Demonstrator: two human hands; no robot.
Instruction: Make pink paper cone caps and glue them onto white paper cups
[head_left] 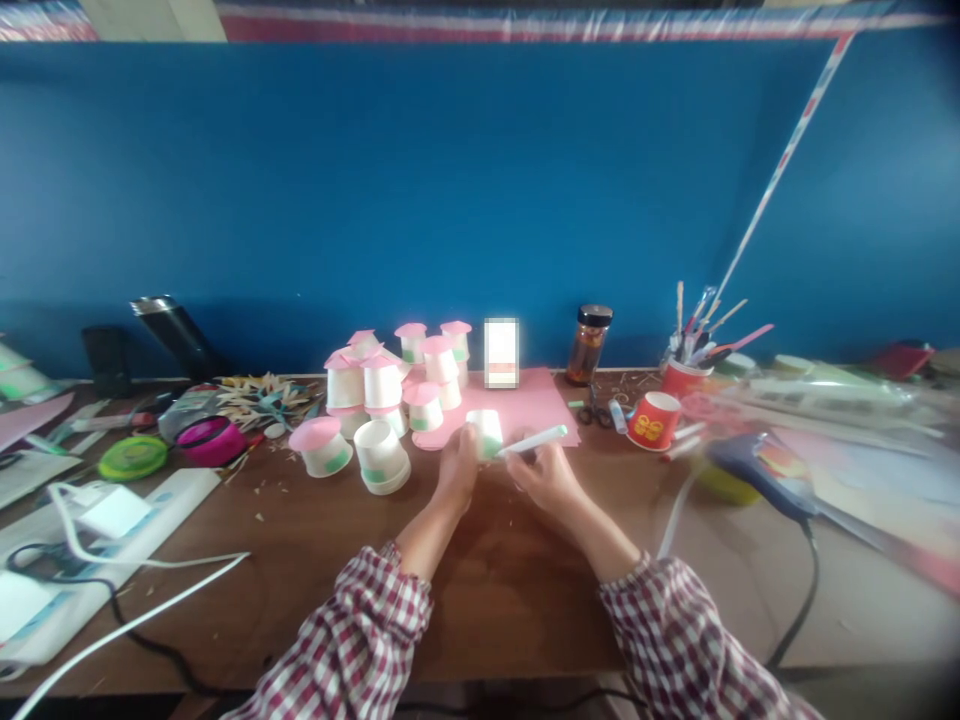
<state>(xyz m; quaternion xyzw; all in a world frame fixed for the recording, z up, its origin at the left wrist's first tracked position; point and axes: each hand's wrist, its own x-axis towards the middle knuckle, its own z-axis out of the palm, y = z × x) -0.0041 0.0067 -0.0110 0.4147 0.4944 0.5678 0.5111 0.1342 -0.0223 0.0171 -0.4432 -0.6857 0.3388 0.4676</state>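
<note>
My left hand (459, 468) is closed around a small white paper cup (484, 432) that has a green patch on its side. In my right hand (546, 474) is a white marker pen (534, 440), its light green end pointing up to the right and its other end close to the cup. Pink paper sheets (536, 395) lie just behind both hands. To the left stand several white cups with pink paper tops (345, 385). Nearer me is a white cup without a top (381, 455), set on another cup.
Left are a power strip (172, 505) with white cables, a green tape roll (133, 457) and wooden sticks (266, 405). Right are a tea bottle (590, 345), scissors (597, 412), a red paper cup (654, 420) and a blue glue gun (761, 475). A blue wall (480, 180) rises behind.
</note>
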